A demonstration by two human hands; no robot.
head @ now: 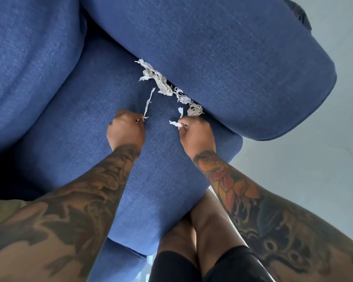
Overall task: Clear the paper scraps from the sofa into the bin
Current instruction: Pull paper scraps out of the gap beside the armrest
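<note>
The left hand (125, 129) is curled nearly closed, thumb and fingertip pinched on the lower end of a long thin paper strip (148, 102) that trails away from it across the seat cushion (86, 110). The pinch on one end looks chosen so the whole strip lifts in one go instead of tearing. The right hand (196, 132) is likewise closed in a pinch, holding a small crumpled white scrap (174, 123) whose end sticks out to the side of the fingers. Working both hands at once probably lets the person gather a handful before any trip to the bin.

Just beyond the right hand, a small loose piece (180, 110) lies on the cushion. Past that, the main line of paper scraps (163, 82) is wedged along the crease where the seat cushion meets the padded armrest (232, 58), toward the sofa's right edge. They likely slid there because the crease forms a groove; they will need picking out piece by piece. Most of the scraps are still on the sofa, so the job looks early.

The bin is not in view. The pale floor (314, 159) shows past the armrest, and the person's bare leg (204, 224) stands against the cushion's front edge.

No brand, label or writing can be read; dark specks on some scraps are too small to tell.
</note>
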